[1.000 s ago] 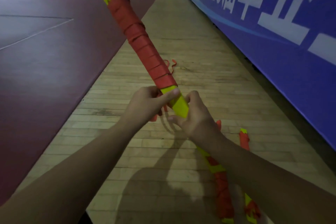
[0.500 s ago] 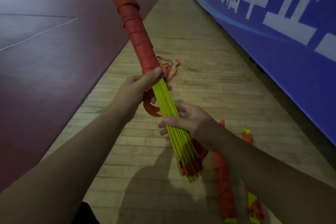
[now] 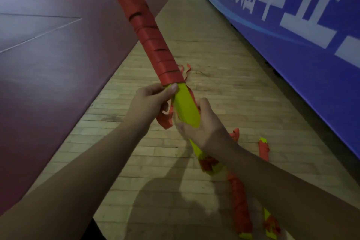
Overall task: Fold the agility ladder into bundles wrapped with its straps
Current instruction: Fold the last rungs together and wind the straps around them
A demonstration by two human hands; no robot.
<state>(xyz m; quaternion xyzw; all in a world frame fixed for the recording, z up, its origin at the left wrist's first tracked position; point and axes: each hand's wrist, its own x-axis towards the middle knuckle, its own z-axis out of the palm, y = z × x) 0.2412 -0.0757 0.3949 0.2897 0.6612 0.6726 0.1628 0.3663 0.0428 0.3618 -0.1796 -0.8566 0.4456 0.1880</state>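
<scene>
I hold a long bundle of yellow ladder rungs (image 3: 186, 109) slanting up and away to the left. Its upper part is wound in red strap (image 3: 150, 35), and the top end runs out of view. My left hand (image 3: 150, 101) grips the bundle at the edge of the wrapping, thumb on the last turn. My right hand (image 3: 202, 124) clasps the bare yellow rungs lower down. A loose red strap end (image 3: 165, 121) hangs between my hands. The bundle's lower end (image 3: 209, 163) shows yellow tips with red strap bunched there.
Finished red-wrapped bundles lie on the wooden floor at lower right, one (image 3: 240, 206) under my right arm and another (image 3: 264, 149) nearer the wall. A blue banner wall (image 3: 292, 35) runs along the right. Dark red court flooring (image 3: 48, 54) lies to the left.
The bundle has turned about its length, so the flat yellow face shows instead of the rung edges. My right hand has moved up closer to the left hand.
</scene>
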